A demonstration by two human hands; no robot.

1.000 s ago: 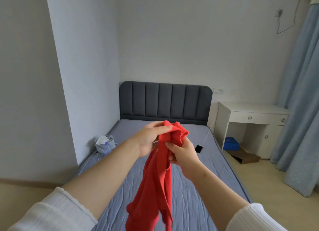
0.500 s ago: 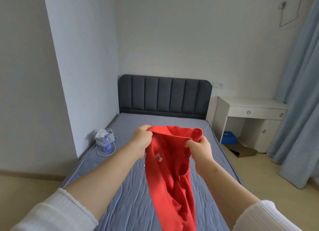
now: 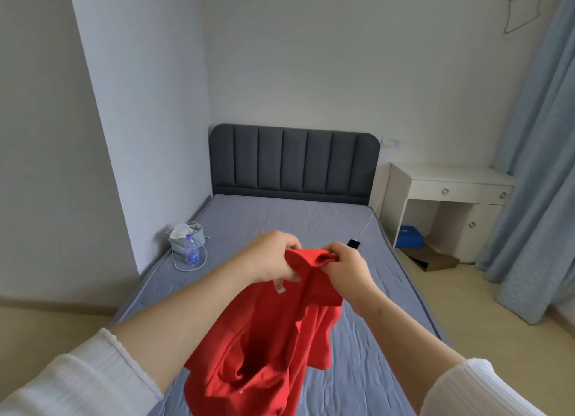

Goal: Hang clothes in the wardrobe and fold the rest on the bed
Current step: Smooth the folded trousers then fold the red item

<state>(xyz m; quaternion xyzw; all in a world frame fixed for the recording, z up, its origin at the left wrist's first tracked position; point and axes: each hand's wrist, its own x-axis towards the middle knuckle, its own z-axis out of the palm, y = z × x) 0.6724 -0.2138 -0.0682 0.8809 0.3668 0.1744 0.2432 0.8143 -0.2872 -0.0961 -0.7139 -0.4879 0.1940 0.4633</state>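
Observation:
A red garment [image 3: 273,338] hangs in the air over the foot half of the grey-blue bed [image 3: 280,219]. My left hand [image 3: 273,258] grips its top edge on the left, fingers curled into the cloth. My right hand [image 3: 345,264] pinches the same edge on the right, close beside the left hand. A small white label shows on the cloth just below my left hand. The garment's lower part bunches in folds between my forearms. No wardrobe is in view.
A water bottle [image 3: 192,254] and a pale bag [image 3: 183,237] sit at the bed's left edge by the wall. A phone [image 3: 353,244] on a white cable lies at the right edge. A white desk [image 3: 448,191] and blue curtains [image 3: 535,179] stand to the right.
My hands have come closer together on the garment's top edge and dropped lower. The cloth, spread wide half a second ago, now hangs bunched, with its label showing.

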